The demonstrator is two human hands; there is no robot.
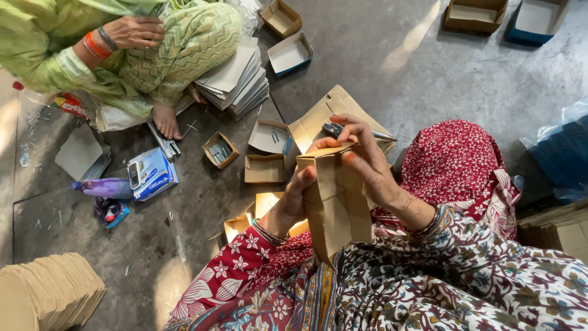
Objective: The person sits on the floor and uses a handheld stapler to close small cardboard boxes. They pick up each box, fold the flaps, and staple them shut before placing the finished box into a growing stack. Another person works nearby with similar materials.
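Between both hands (pixel 361 165), paper bag (pixel 335 202).

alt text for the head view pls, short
Seated on a grey floor, a person's left hand and right hand hold a brown paper bag upright. Small open cardboard boxes lie beyond; another person's hand rests top left.

My left hand (pixel 293 199) rises from a bangled wrist, palm turned inward, thumb and fingers pointing up and pressed flat. My right hand (pixel 367 162) reaches over from the right, wrist bent, fingers curled forward and pinched at the tips. Both forearms come up out of patterned sleeves, close together.
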